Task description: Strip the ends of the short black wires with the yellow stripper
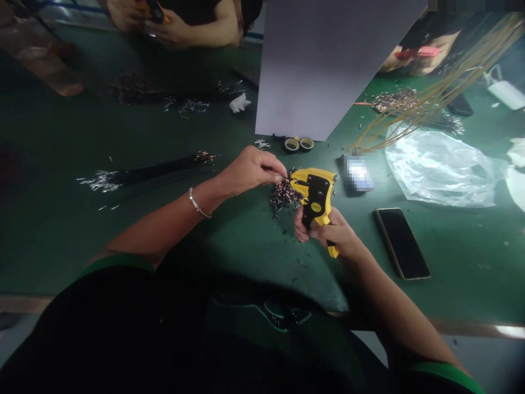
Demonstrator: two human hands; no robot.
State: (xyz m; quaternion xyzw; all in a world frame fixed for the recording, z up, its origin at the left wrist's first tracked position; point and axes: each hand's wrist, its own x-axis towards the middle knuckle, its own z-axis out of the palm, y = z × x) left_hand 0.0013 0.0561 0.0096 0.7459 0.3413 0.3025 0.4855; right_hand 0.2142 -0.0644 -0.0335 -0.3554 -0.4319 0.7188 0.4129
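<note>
Step in hand, judged from posture: feeding or drawing a thin wire (287, 178) at the mouth of the yellow-and-black wire stripper (318, 191). Left hand (256, 171): thumb and forefinger closed in a fine pinch, apparently on that wire, though too small to make out clearly. Right hand (330, 231): fingers wrapped round the handles, tool upright, mouth turned left toward the pinch. Tightness of squeeze on the handles: cannot tell. Wire itself: at the left fingertips, just beside the tool's mouth, above a pile of short dark pieces with copper-coloured ends (283, 200) on the green table (246, 241).

To the left: a bundle of black wires (164, 168), laid flat, silvery tips at the left end, copper tips at the right. On the far side of the pile: two tape rolls (306, 144), side by side. To the right, nearer: phone (404, 246), lying flat.

Next move, judged: calls for a steady pinch, wire in line with the mouth, left fingertips clear of the jaws during any squeeze
</note>
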